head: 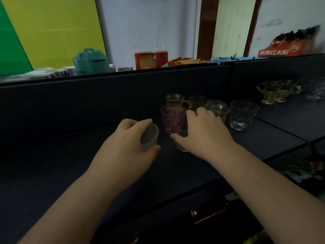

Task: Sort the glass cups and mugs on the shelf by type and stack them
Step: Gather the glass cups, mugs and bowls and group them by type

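Left hand (133, 138) grips a ribbed frosted cup (149, 137), thumb below and fingers over the rim, just left of the pink tumbler (173, 120). Right hand (202, 131) is curled over a small clear glass (182, 140) directly in front of the pink tumbler; whether the fingers are fully clamped on it cannot be told.

Risk: the right knuckles lie very near the pink tumbler, which carries an amber handled mug (175, 102) nested upright inside. A careless lift could likely tip that pair. Smooth glass may slip from a partial hold.

Right of the pink tumbler stand stacked amber cups (217, 110) and a clear cup (243, 114); footed mugs (276, 91) sit well beyond, all on the dark shelf (88, 155).
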A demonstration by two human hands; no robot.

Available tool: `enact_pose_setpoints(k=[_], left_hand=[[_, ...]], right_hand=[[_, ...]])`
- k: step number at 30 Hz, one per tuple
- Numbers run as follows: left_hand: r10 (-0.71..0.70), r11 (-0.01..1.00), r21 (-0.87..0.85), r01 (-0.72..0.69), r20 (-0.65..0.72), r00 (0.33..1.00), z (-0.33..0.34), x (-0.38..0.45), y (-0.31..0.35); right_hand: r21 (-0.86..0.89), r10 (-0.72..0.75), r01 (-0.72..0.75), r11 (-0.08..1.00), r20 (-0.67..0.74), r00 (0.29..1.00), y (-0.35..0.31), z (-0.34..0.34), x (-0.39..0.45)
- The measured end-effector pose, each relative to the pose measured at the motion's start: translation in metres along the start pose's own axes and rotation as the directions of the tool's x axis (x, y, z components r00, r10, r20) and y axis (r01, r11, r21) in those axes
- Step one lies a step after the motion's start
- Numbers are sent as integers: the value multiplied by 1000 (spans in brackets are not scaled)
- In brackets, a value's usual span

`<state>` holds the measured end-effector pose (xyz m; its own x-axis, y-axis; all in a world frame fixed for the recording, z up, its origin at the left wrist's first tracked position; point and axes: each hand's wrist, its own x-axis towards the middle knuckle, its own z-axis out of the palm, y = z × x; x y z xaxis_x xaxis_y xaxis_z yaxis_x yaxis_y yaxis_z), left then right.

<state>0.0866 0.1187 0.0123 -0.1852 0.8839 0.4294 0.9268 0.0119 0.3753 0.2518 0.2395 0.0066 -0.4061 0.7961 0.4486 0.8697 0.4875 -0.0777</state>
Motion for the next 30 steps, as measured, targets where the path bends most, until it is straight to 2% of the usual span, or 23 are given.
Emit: enact_pose_setpoints(k=[6, 12, 16, 23, 30], left_hand=[[23, 1000, -13, -23, 4, 1000, -3, -5, -4], [94, 994, -55, -92, 39, 995, 1, -7, -1], [145, 985, -98, -142, 29, 989, 8, -7, 10], [272, 953, -162, -258, 76, 959, 33, 0, 62], [348, 923, -206, -326, 82, 934, 88, 22, 149]], right_hand=[[95, 36, -40, 995, 45, 998, 2, -4, -14], [174, 53, -47, 984, -27, 998, 8, -21, -39], [152, 114, -105, 983, -50, 992, 27, -38, -61], [139, 216, -203, 969, -91, 972, 92, -64, -93], [164, 307, -283, 945, -149, 940, 192, -74, -117]])
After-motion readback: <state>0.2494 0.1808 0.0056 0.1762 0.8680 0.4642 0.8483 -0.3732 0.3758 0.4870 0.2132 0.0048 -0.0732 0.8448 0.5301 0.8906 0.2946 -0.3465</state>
